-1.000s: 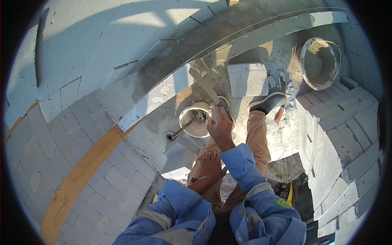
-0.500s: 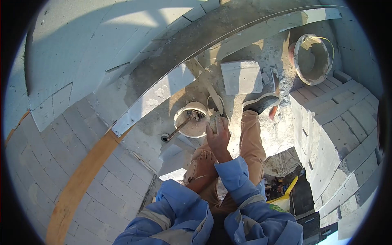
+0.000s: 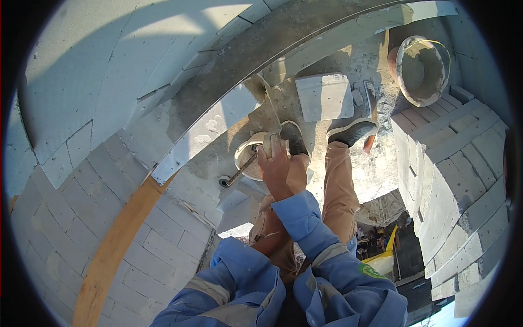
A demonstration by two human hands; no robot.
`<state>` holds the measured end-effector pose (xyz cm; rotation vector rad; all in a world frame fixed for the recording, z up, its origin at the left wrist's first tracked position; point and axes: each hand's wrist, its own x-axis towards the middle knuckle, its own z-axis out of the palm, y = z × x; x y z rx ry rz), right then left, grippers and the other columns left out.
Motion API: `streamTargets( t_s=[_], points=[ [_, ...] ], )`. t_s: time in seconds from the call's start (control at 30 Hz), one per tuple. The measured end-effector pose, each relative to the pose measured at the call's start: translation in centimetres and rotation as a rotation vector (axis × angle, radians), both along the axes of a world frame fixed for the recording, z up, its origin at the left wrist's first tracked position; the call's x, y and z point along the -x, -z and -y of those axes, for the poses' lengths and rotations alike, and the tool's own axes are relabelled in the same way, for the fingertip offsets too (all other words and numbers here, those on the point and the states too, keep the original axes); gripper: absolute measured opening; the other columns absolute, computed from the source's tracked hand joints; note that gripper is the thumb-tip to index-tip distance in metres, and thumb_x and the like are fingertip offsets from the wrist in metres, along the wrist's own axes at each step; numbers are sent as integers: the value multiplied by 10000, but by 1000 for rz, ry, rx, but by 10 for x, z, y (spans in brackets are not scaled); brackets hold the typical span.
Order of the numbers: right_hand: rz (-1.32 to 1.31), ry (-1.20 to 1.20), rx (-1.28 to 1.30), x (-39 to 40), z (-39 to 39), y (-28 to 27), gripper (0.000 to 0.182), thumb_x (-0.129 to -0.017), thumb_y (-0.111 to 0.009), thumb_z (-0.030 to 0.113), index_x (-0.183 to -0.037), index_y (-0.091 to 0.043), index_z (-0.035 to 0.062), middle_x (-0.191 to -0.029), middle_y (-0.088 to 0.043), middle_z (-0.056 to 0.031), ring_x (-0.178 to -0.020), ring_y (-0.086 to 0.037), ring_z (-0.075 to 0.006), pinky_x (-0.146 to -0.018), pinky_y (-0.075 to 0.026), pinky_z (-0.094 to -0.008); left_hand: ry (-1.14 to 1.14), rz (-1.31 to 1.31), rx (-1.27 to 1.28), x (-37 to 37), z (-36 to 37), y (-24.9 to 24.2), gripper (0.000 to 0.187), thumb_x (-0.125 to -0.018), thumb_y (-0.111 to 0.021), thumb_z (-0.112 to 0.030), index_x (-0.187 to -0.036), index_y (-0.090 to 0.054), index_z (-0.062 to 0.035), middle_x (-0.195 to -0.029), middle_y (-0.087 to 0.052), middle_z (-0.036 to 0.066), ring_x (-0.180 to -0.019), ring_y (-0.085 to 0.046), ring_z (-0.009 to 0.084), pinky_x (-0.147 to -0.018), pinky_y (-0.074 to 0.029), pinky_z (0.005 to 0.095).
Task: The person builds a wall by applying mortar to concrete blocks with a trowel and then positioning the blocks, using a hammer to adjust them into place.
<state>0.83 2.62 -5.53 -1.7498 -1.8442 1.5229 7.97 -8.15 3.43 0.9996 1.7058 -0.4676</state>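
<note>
Head view: right hand [image 3: 275,168] is gripping a grey, mortar-smeared, flat-bladed tool [image 3: 275,115], likely needing a steady angle; left hand's [image 3: 267,222] grip I cannot tell.

From your right grip [image 3: 277,168], the round white bucket [image 3: 240,158] blocks nine o'clock; the dark left shoe [image 3: 295,140] blocks one. Bare concrete floor [image 3: 317,146] opens at two, narrowed by the brown-trousered right leg [image 3: 339,182] at three.

The head-worn camera looks forward and steeply down, close above the sleeves [image 3: 299,216], toward the floor [image 3: 377,177].
</note>
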Motion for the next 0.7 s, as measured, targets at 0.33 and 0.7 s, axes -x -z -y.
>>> streamTargets(
  t_s=[0.33, 0.7],
  points=[
    [89, -92, -118, 4, -31, 75, 488, -819, -692, 238, -1236, -590, 6, -1130, -596, -181, -1024, -602, -392, -832, -518, -452, 36, 27, 167, 2, -5, 5, 777, -844, -587, -506, -1432, -417, -27, -1466, -403, 193, -1384, -352, 376, -1047, -369, 516],
    [69, -119, 14, -59, -32, 63, 505, -815, -707, 213, -1234, -581, -39, -1143, -610, -238, -1054, -601, -418, -907, -499, -443, -81, 50, 90, 3, -17, 4, 623, -867, -559, -495, -1266, -551, -16, -1432, -435, 212, -1381, -351, 374, -1066, -345, 542]
  ],
)
